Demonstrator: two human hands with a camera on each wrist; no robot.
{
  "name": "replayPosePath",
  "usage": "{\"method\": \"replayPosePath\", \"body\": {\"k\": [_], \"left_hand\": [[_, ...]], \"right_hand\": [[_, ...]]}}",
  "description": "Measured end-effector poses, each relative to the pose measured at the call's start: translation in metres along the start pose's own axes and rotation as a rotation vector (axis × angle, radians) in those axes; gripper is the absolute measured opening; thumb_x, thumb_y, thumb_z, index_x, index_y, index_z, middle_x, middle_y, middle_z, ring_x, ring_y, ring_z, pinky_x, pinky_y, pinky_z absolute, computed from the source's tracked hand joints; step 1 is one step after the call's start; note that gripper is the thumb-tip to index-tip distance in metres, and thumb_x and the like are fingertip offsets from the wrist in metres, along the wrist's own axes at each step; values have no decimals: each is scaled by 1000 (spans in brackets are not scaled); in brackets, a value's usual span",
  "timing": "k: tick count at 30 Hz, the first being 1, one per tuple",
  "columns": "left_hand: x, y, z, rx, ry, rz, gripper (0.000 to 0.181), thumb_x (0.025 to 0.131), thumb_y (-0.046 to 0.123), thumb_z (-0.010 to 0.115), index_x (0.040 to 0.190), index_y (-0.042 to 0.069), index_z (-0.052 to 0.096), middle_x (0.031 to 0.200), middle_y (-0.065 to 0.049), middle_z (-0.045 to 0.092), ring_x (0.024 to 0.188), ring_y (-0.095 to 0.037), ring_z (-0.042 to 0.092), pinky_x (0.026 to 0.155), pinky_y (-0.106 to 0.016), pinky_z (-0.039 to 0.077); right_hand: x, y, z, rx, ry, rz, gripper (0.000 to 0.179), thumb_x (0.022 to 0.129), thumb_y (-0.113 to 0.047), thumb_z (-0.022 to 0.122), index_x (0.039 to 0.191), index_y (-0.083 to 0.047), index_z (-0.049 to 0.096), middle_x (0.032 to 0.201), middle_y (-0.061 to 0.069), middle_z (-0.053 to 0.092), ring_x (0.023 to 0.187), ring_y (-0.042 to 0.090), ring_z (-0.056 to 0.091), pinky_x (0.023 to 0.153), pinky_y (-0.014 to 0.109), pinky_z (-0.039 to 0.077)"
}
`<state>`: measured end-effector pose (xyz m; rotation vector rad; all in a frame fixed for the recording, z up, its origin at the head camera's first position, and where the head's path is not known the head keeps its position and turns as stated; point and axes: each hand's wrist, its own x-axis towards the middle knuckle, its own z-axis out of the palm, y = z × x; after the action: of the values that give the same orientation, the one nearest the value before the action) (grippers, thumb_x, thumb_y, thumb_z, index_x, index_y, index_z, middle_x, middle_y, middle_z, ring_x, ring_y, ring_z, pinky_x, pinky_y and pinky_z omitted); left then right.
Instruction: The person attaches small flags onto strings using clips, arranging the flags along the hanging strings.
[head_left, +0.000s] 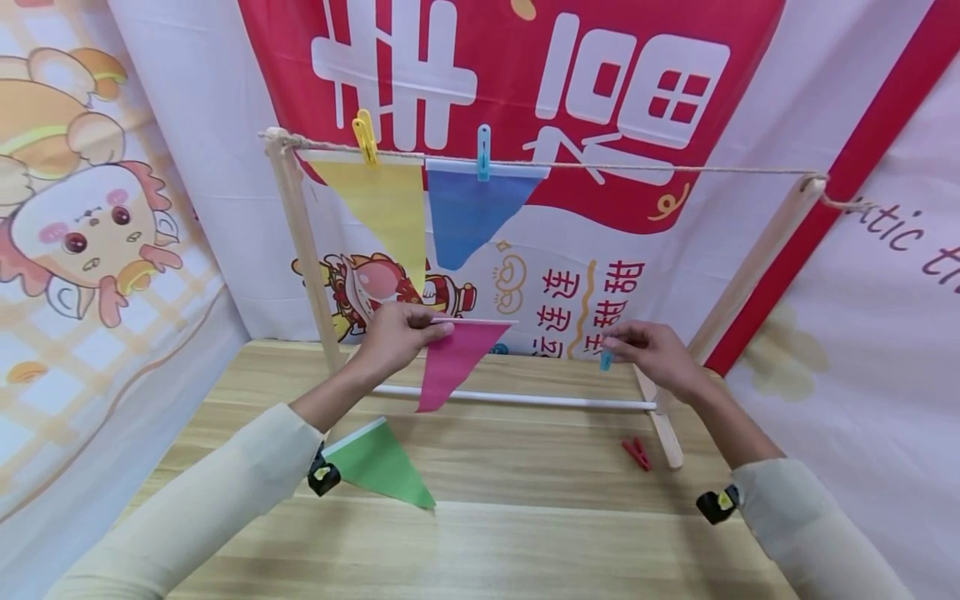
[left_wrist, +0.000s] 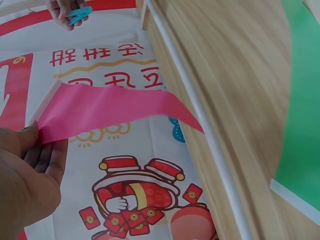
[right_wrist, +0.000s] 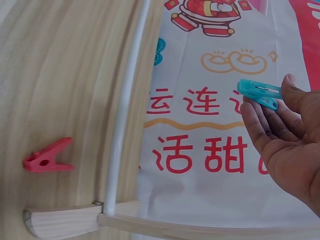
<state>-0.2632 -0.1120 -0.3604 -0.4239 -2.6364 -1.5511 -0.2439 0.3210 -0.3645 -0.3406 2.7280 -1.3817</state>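
Observation:
My left hand [head_left: 397, 340] pinches a pink triangular pennant [head_left: 463, 354] by one end of its white-edged top, its tip hanging down. Between thumb and fingers, my right hand [head_left: 654, 357] holds a light-blue clothespin [right_wrist: 262, 92]. Both hands are below a string [head_left: 645, 167] tied between two wooden posts. From its left half hang a yellow pennant [head_left: 386, 208] under a yellow clothespin [head_left: 365, 137] and a blue pennant [head_left: 480, 212] under a blue clothespin [head_left: 483, 152]. A green pennant [head_left: 382, 467] lies on the table by my left forearm.
A red clothespin [head_left: 637, 454] lies on the wooden table [head_left: 510, 550] near the right foot [head_left: 666, 433] of the frame. A white rod [head_left: 555, 401] runs low between the posts. Behind hangs a printed cloth [head_left: 570, 233], with more cloth at both sides.

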Motion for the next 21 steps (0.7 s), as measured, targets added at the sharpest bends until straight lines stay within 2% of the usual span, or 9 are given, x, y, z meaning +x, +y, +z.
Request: {"method": "replayPosePath", "body": {"k": [7,12,14,19,21], "left_hand": [[4,10,2,-6,-22,32,19,109,22,80,121,11,89,103,-12,87,90,-19,76,73,-26,59],[7,16,3,-73,-40,38,19,108,20,80,122,11,88,105,-14,87,92,-21,81,75,-25,63],[8,19,3,-95,-44,37,18,108,20,80,122,10,87,107,-15,87,95,-22,83,76,-24,64],[10,26,5,-101,-39,31,17,108,21,80,121,11,86,106,-14,87,96,-22,84,76,-23,64],[12,29,6,-94,-35,34,16,107,22,81,120,12,86,104,-12,87,95,-21,83,77,-26,65]], "right_hand": [[5,-14,-3,-18,-13,0,41,115,-27,70,144,1,71,136,26,76,113,23,77,91,15,63],[8,-24,-5,-16,-16,-6,42,114,-30,71,144,0,71,138,26,75,111,20,79,91,16,64],[9,-27,-5,-17,-14,-12,42,114,-28,71,145,0,71,137,26,76,111,23,79,90,16,64],[12,-34,-7,-24,-10,-14,42,113,-29,72,146,-4,71,136,24,76,107,19,76,89,15,63],[12,-37,-8,-23,-13,-17,42,113,-31,72,146,-4,71,136,23,76,105,13,75,90,15,63]]}}
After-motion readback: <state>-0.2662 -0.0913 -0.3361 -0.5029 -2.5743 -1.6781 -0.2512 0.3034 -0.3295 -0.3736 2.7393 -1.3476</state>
